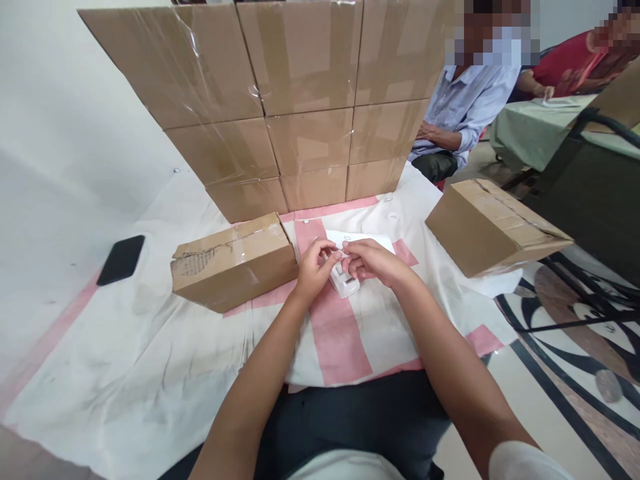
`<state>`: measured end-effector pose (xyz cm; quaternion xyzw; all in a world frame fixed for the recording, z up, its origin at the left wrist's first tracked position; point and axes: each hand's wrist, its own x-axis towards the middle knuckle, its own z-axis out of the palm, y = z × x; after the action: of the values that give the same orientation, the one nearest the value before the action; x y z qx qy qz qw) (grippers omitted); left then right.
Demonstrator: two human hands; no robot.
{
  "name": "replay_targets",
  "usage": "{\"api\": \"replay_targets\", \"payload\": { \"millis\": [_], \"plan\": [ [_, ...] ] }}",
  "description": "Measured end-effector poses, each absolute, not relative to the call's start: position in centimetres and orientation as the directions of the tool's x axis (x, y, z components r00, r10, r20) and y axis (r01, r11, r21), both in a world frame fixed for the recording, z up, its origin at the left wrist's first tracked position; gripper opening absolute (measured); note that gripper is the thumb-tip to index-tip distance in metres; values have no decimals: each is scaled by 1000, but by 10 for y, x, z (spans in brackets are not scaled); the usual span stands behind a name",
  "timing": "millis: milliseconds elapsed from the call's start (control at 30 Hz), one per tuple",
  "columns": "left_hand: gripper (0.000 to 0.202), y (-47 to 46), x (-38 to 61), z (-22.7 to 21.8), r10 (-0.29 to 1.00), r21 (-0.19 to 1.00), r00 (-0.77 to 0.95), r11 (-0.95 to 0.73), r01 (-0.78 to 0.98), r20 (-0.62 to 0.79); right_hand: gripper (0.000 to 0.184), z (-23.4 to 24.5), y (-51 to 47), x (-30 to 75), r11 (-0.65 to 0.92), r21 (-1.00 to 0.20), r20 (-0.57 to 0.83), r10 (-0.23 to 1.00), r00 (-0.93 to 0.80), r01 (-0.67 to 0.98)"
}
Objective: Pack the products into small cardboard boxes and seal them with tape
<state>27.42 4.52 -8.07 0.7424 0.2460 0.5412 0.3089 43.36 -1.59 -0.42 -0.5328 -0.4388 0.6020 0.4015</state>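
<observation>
My left hand [316,263] and my right hand [373,260] meet above the cloth, with fingertips drawn together in a pinch. Whatever sits between the fingertips is too small or hidden to name. Just below them lies a small white plastic device [346,285] with a dark slot, partly covered by my hands. Behind the hands a white sheet of paper [385,241] with a small printed mark shows on the cloth, touching or close under my right hand.
Stacked cardboard boxes [310,140] form a wall at the back. One carton [240,267] stands left of my hands, another [500,227] on the right. A black phone-like slab [121,260] lies far left on the checked cloth [345,340]. Two people sit beyond, at the right.
</observation>
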Motion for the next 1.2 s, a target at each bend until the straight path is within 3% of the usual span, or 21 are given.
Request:
{"api": "replay_targets", "payload": {
  "millis": [100,233,367,433,533,633,700,767,833,1000,1200],
  "plan": [
    [19,44,272,-78,600,612,348,-786,90,720,23,-5,-16,437,-344,-934,-325,930,-170,-97],
    [17,43,259,-70,413,364,401,-910,197,818,30,-1,-18,441,-213,-974,-201,969,-142,-75],
    [8,37,224,-47,312,180,317,-906,384,896,36,-3,-17,436,-112,-993,-105,982,-155,-36],
    [11,34,202,-31,364,184,248,-822,538,898,34,-7,-17,429,-59,-998,-55,984,-167,-14],
    [24,33,170,-7,602,285,114,-527,801,791,25,-11,-20,418,52,-998,39,967,-253,42],
    [49,38,140,5,830,261,104,-288,921,548,17,-13,-25,407,141,-985,97,931,-352,101],
    [54,43,120,7,907,212,217,-307,928,362,13,-14,-28,402,209,-964,135,917,-376,164],
    [53,47,100,8,904,189,354,-401,897,238,11,-16,-29,396,293,-923,184,905,-384,249],
    [51,47,84,9,858,187,473,-507,841,199,11,-19,-30,390,355,-879,210,888,-408,320],
    [45,36,60,12,707,280,655,-707,649,265,5,-28,-35,373,403,-813,146,840,-522,421],
    [38,24,55,5,658,388,654,-751,535,374,10,-53,-30,354,465,-689,180,853,-490,557]
  ]
}}
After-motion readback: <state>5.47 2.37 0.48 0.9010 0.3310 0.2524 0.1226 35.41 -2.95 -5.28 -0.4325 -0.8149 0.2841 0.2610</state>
